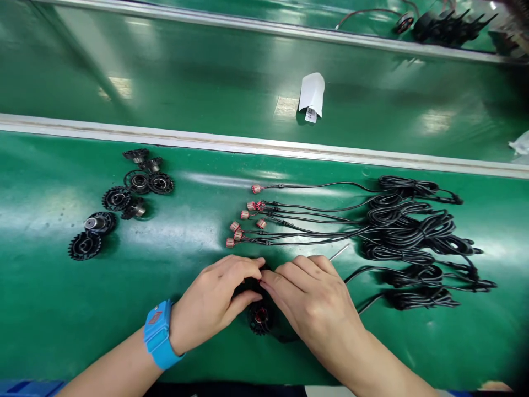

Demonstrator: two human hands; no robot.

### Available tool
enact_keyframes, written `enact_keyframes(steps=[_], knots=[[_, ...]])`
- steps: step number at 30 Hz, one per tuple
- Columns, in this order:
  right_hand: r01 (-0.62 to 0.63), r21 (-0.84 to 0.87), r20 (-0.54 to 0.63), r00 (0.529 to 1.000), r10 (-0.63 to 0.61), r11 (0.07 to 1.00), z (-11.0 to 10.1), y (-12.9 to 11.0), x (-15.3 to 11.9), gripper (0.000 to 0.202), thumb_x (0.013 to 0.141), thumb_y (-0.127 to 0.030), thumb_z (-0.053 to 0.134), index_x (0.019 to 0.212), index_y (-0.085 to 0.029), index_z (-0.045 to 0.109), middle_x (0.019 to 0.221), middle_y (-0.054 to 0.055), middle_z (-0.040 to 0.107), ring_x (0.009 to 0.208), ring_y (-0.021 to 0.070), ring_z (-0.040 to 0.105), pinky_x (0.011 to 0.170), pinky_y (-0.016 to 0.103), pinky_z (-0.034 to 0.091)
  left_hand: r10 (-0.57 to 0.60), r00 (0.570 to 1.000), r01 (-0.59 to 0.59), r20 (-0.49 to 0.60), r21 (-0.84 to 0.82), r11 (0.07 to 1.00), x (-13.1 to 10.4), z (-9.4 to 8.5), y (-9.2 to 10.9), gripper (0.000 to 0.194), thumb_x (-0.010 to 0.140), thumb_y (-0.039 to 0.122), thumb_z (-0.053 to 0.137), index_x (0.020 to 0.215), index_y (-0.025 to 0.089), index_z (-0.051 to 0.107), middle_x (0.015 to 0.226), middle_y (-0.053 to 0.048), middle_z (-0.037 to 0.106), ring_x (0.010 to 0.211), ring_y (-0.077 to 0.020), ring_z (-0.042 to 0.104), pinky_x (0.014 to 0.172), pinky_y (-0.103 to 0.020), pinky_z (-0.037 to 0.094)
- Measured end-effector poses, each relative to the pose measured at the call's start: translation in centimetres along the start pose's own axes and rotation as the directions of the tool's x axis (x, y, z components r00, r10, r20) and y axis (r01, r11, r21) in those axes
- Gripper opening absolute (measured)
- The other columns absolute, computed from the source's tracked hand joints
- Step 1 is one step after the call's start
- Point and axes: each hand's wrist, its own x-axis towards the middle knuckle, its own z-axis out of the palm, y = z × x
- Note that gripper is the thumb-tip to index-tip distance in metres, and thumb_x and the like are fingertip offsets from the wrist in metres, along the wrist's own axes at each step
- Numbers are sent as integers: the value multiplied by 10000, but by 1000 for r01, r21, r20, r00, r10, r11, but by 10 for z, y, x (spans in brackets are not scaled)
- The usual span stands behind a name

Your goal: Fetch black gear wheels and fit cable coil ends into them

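Left hand: our left hand (215,300) lies on the green worktop (49,309), fingers curled in, thumb and fingertips pinched on a small black part that we mostly cover.
Right hand: our right hand (314,300) meets the left, its fingertips pressed to the same black part; the grip is narrow on both sides.
Held part: a black toothed rotor (259,318) with a red-and-copper centre shows just below our fingers, between the two hands, near the front edge of the worktop.
Wrist strap: a blue wrist strap (159,334) sits on our left wrist; it bears a small reddish patch, but we cannot read any writing on it.
Cable bundle: black leads with coiled ends (413,237) lie to the right, just beyond our right hand.
Coil ends: small red-and-copper wound coils (243,220) at the leads' left tips fan out just above our hands.
Loose rotors: a group of black toothed rotors (124,201) lies well apart, at the left.
Metal pin: a thin metal pin (339,252) rests beside our right hand.
Paper tag: a curled white paper tag (312,95) stands on the far belt (165,71); its print is too small to read.
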Motion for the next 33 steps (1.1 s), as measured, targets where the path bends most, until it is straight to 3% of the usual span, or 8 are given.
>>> enact_keyframes(steps=[10, 14, 17, 19, 23, 26, 29, 33], knots=[[36, 107, -29, 999, -33, 994, -3, 7, -5, 169, 984, -211, 638, 1134, -176, 709, 844, 5, 700, 731, 139, 530, 676, 339, 346, -19, 1000, 18, 2, 59, 998, -3, -3, 0, 341, 948, 211, 661, 1265, 252, 542, 1310, -20, 692, 1171, -124, 661, 1024, -261, 556], [40, 183, 40, 998, -48, 982, -11, 9, -7, 177, 973, -173, 634, 1138, -185, 698, 855, 15, 673, 756, 147, 544, 683, 331, 407, -9, 1000, 7, 17, 83, 997, -3, -5, -1, 295, 966, 221, 637, 1253, 266, 591, 1324, -6, 683, 1208, -110, 645, 1055, -231, 528], [-60, 261, -20, 997, 68, 964, -23, 13, -14, 212, 1006, -145, 517, 1147, -192, 669, 1042, 77, 616, 931, 167, 582, 747, 309, 494, 13, 1000, -15, 22, 113, 993, -3, -6, -1, 272, 973, 229, 630, 1242, 270, 612, 1327, 4, 687, 1223, -111, 641, 1057, -226, 523], [-120, 334, -125, 977, 170, 935, -29, 18, -21, 233, 1049, -241, 432, 1114, -194, 651, 1105, 115, 579, 1055, 205, 580, 761, 317, 537, 23, 999, -26, 22, 124, 992, -3, -6, -2, 236, 971, 225, 633, 1204, 260, 628, 1315, 3, 697, 1205, -118, 652, 1030, -228, 538], [-130, 572, -234, 921, 312, 810, -29, 21, -29, 300, 1069, -425, 382, 1064, -213, 595, 1014, 114, 624, 911, 228, 645, 612, 342, 586, 56, 998, -56, 5, 152, 987, -3, -5, -5, 158, 962, 220, 644, 1119, 233, 657, 1325, -26, 696, 1085, -147, 698, 946, -267, 585], [-135, 680, -196, 913, 357, 721, -24, 18, -24, 37, 1024, -228, 527, 1057, -220, 541, 969, 83, 661, 812, 190, 681, 587, 317, 622, 110, 994, -106, -10, 206, 973, -3, -4, -6, 150, 950, 215, 658, 1099, 215, 674, 1324, -57, 697, 990, -170, 716, 880, -305, 612], [-160, 693, -181, 906, 383, 703, -20, 13, -19, 296, 923, -18, 595, 1091, -242, 501, 925, 51, 683, 837, 188, 716, 630, 303, 653, 159, 987, -154, 2, 266, 952, -1, -4, -7, 159, 938, 194, 669, 1096, 196, 688, 1334, -84, 693, 975, -197, 718, 853, -333, 625], [-225, 698, -160, 876, 455, 679, -18, 5, -15, 339, 897, -17, 612, 1086, -277, 503, 865, 21, 706, 774, 200, 740, 591, 303, 650, 177, 983, -184, 49, 304, 935, 1, -5, -7, 184, 946, 151, 635, 1120, 166, 693, 1361, -118, 676, 984, -216, 708, 833, -348, 629]])
